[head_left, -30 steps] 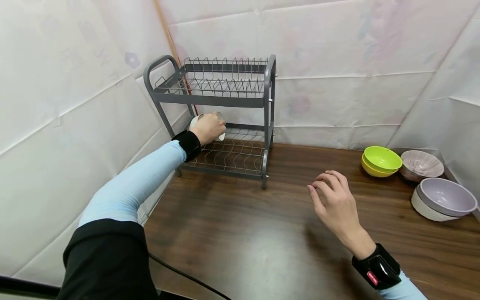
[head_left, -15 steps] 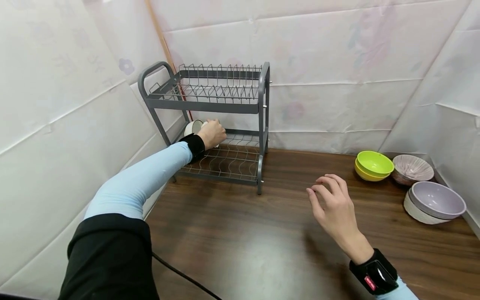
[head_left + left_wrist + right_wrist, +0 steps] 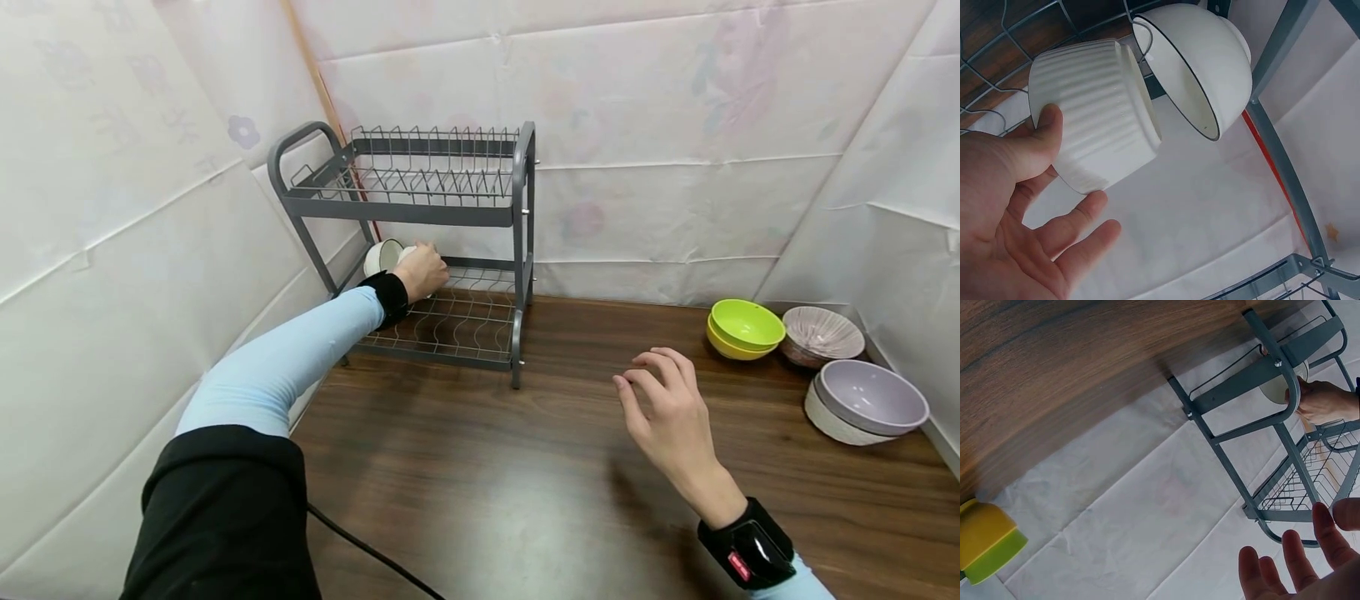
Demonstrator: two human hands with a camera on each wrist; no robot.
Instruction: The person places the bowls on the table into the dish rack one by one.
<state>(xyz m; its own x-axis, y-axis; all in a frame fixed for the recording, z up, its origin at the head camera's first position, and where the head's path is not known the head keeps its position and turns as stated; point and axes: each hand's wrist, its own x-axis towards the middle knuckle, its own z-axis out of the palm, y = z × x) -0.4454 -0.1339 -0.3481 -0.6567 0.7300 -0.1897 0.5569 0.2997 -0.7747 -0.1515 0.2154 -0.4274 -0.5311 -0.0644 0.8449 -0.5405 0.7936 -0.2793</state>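
While your left grip (image 3: 422,271) reaches into the lower tier of the dish rack (image 3: 397,213), it holds a ribbed white bowl (image 3: 1094,112), your thumb against one side and fingers on the other. That bowl is tilted on its side toward the rack's left end, just beside a smooth white bowl (image 3: 1219,69) with a dark rim, also tipped over; you cannot tell whether the two touch.

Your right grip (image 3: 675,417) hangs above the table (image 3: 525,467), fingers loosely bent, thumb tip close to the forefinger, so its gap is narrow and it is free.

To your right, near the back, a green bowl (image 3: 747,323) sits inside a yellow bowl (image 3: 738,348). Beside them you have a pinkish fluted bowl (image 3: 823,331), and nearer you a lavender bowl (image 3: 873,394) nested in a textured white bowl (image 3: 840,422).
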